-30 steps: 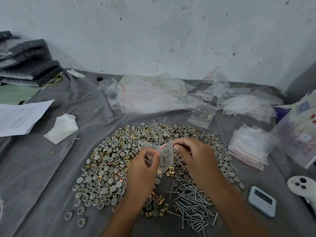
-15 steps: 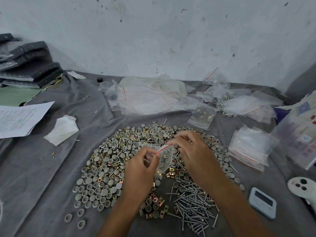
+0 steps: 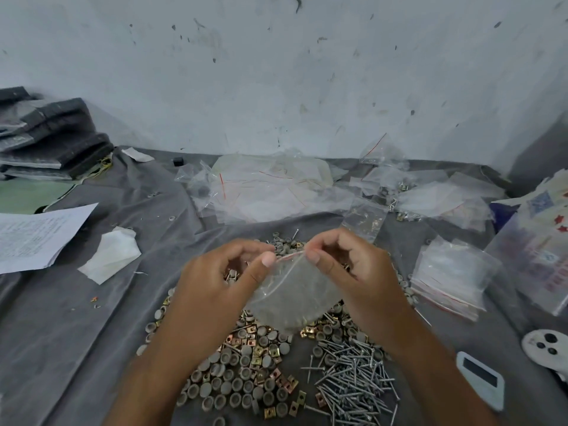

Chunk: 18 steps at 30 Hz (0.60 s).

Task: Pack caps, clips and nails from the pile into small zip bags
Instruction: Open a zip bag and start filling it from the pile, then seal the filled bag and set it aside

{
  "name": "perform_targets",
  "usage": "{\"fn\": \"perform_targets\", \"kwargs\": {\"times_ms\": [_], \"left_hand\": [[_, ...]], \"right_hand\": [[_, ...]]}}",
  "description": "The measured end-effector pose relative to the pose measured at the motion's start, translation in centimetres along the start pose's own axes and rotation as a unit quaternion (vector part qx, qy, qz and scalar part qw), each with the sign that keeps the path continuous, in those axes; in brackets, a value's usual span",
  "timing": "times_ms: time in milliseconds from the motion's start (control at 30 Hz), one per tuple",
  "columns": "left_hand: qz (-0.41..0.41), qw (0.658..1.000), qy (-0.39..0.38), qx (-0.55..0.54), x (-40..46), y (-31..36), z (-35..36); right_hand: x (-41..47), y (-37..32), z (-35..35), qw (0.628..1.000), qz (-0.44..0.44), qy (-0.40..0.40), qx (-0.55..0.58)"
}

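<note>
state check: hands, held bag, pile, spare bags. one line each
left hand: pinching the bag's top edge at its left end
right hand: pinching the same edge at its right end
zip bag: held above the pile, hanging from its red-lined top; open or sealed unclear
pile of caps, clips and nails: loose on the grey cloth
stack of empty bags: flat on the cloth, right of the pile

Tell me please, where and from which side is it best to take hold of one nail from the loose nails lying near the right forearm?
Probably by the shank, near its middle, pinched from above. The nails lie flat and crisscrossed on the grey cloth, so their thin sides face up and the ends are tangled. A stray nail at the left edge of the heap lies apart, so it is the easiest to lift.
</note>
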<state>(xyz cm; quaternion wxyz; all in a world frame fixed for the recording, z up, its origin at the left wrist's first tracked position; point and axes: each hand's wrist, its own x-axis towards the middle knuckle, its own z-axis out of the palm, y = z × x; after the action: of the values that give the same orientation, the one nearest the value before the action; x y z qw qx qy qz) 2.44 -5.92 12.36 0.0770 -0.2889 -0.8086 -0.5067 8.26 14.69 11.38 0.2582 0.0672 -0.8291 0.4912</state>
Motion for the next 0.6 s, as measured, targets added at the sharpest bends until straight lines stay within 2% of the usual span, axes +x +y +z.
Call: {"fn": "perform_targets", "kwargs": {"times_ms": [67, 133, 233, 367, 600], "left_hand": [[0.0, 1.0, 0.011, -0.027, -0.9, 1.0, 0.2], [0.009, 1.0, 0.014, 0.0, -1.6, 1.8, 0.6], [0.033, 0.998, 0.017, 0.046, -1.9, 2.3, 1.4], [0.034, 0.998, 0.035, 0.041, -1.7, 2.2, 2.2], [0.05, 0.997, 0.041, 0.04, -1.3, 2.5, 2.2]], "right_hand": [[-0.5, -0.5, 0.1, 1.0, 0.022, -0.019, 0.007], [-0.9, -0.9, 0.2, 0.999, 0.032, -0.039, -0.008], [-1.5, -1.3, 0.3, 0.998, 0.027, -0.03, -0.046], [-1.9, -1.7, 0.4, 0.998, 0.026, -0.032, -0.054], [-2.4, -2.2, 0.3, 0.998, 0.046, -0.031, -0.019]]}}
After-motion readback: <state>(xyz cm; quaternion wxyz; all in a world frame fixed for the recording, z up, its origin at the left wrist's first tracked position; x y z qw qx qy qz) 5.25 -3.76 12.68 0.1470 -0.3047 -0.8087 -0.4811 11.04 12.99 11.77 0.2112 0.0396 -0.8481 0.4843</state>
